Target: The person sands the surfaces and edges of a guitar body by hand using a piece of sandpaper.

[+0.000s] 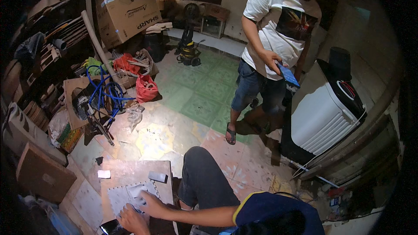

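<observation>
Left hand: the left hand (132,221) lies at the bottom edge, fingers curled down onto the grey mat (126,196); whether it pinches anything, I cannot tell.
Right hand: the right hand (149,203) rests just beside it, fingers pressed onto a small dark piece on the mat, the forearm running in from the right.
Grey mat: a pale foam tile with a toothed edge, flat on the brown board (130,172) on the floor, under both hands.
Small grey block: the small grey block (157,176) sits on the board's far right part, apart from the hands.
White scrap: the white scrap (103,174) lies at the board's left edge.
Knee: a bent knee (200,165) in dark trousers stands just right of the board.
Middle ground: blue hose (102,91) coiled at left, red bag (146,88) beyond it.
Right side: a white appliance (324,117) leans on the wall.
Far: a standing person (274,39) in a white shirt holds a blue tablet (288,75); a large cardboard box (124,6) stands at upper left.
</observation>
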`<control>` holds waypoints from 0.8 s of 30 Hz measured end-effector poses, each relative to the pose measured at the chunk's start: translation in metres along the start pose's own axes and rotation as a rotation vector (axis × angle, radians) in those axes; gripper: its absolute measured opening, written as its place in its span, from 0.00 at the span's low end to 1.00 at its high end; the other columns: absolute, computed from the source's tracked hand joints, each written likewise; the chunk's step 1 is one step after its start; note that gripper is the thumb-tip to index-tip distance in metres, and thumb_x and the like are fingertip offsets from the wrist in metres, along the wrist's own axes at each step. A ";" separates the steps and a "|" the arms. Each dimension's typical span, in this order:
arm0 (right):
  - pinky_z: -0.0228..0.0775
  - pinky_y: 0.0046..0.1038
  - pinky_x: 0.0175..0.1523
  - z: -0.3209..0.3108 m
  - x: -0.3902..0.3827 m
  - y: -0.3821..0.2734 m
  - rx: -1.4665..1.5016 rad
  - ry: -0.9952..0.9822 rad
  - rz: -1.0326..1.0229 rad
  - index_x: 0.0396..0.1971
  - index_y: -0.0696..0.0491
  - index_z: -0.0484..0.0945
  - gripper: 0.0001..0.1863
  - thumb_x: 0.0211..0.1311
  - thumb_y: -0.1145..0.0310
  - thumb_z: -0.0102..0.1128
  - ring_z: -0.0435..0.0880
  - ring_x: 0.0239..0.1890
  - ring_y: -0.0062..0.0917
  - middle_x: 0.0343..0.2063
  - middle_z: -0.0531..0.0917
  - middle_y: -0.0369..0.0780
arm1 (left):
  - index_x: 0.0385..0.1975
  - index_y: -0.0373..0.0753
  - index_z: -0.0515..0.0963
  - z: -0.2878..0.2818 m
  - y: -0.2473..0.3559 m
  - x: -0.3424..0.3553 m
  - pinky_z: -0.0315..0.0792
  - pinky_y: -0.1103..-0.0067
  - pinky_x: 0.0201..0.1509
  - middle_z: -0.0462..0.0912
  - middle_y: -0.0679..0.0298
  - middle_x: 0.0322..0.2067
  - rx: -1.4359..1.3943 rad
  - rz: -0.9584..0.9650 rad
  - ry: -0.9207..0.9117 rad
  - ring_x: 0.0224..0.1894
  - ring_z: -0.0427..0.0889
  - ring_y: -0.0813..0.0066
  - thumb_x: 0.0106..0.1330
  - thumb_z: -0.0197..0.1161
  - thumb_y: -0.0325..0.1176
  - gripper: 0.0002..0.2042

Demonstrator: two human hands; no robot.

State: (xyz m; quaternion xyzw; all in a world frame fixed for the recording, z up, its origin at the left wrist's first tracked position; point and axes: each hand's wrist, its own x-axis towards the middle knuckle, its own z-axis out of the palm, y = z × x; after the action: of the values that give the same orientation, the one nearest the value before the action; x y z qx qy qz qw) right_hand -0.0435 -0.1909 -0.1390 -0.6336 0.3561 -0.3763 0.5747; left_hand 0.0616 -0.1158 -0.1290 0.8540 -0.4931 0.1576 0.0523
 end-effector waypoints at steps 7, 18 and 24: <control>0.73 0.30 0.52 0.013 -0.018 0.021 0.067 -0.025 0.074 0.41 0.55 0.79 0.13 0.58 0.70 0.69 0.79 0.44 0.24 0.38 0.81 0.39 | 0.25 0.44 0.77 -0.027 -0.003 0.005 0.70 0.63 0.44 0.81 0.59 0.26 -0.148 -0.045 -0.014 0.33 0.82 0.56 0.29 0.80 0.45 0.23; 0.75 0.29 0.44 0.003 0.002 -0.010 -0.146 0.003 0.033 0.34 0.58 0.74 0.14 0.61 0.68 0.72 0.81 0.35 0.26 0.29 0.81 0.42 | 0.27 0.44 0.77 -0.040 0.002 0.005 0.70 0.65 0.43 0.82 0.62 0.28 -0.107 -0.009 -0.056 0.35 0.83 0.62 0.57 0.60 0.32 0.02; 0.73 0.30 0.40 -0.011 0.006 -0.016 -0.114 -0.007 -0.071 0.33 0.58 0.74 0.14 0.59 0.70 0.73 0.79 0.33 0.25 0.28 0.79 0.43 | 0.27 0.44 0.77 -0.049 0.014 0.010 0.70 0.63 0.44 0.83 0.62 0.28 -0.100 0.002 -0.075 0.36 0.84 0.63 0.59 0.59 0.31 0.01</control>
State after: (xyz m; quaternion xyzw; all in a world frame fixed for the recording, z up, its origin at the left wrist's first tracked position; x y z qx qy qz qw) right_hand -0.0506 -0.1997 -0.1224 -0.6789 0.3523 -0.3732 0.5251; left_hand 0.0438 -0.1189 -0.0808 0.8552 -0.5028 0.1006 0.0761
